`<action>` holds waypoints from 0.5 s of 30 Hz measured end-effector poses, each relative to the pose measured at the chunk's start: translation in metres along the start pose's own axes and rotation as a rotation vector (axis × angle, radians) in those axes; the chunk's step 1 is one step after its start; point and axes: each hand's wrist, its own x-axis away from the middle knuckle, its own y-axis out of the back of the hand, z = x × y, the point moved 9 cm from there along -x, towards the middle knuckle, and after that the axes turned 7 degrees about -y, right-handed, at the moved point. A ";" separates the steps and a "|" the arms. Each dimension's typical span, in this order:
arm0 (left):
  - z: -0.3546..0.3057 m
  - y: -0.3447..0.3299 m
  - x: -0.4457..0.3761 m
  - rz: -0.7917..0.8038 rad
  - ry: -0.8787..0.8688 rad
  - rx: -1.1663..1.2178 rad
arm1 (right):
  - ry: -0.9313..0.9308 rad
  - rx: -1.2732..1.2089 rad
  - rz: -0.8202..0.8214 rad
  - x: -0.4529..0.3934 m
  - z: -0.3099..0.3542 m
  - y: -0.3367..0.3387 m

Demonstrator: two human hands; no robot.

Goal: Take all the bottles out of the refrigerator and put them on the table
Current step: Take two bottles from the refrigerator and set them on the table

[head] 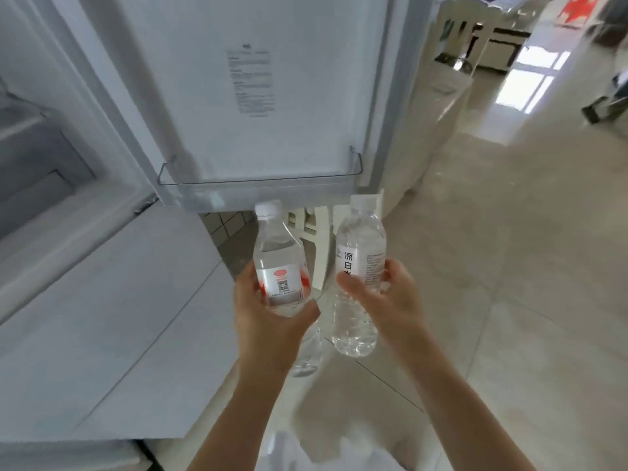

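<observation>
While I stood in front of the open refrigerator (51, 164), each of my hands had a water bottle in its grip. My left hand (268, 321) was curled around the lower half of the red-labelled bottle (280, 266), thumb across the front just under the label and fingers wrapped behind on the left side. Its white cap pointed up toward the door shelf (261, 188), a clear plastic bin at the bottom of the open refrigerator door (258, 90). I could not tell whether anything stood in that bin.

My right hand (384, 300) held the white-labelled bottle (360, 266) around its middle, thumb pressed on the front beside the printed characters, fingers closed round the right side. That bottle stood nearly upright, its ribbed base hanging below my hand over the pale tiled floor (509, 249).

The two bottles were side by side, close but not touching, both outside the refrigerator and just below the door shelf. A printed notice (253, 83) sat on the door's inner panel. Farther back on the right stood pale furniture (475, 39), too blurred to make out.
</observation>
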 end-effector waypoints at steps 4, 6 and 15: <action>-0.007 -0.101 0.024 0.109 0.020 0.023 | -0.076 -0.040 -0.100 -0.011 -0.035 0.105; -0.011 -0.155 0.040 0.157 0.048 0.047 | -0.119 -0.050 -0.142 -0.020 -0.056 0.161; -0.035 -0.336 0.079 0.344 0.041 0.037 | -0.237 -0.125 -0.280 -0.066 -0.110 0.328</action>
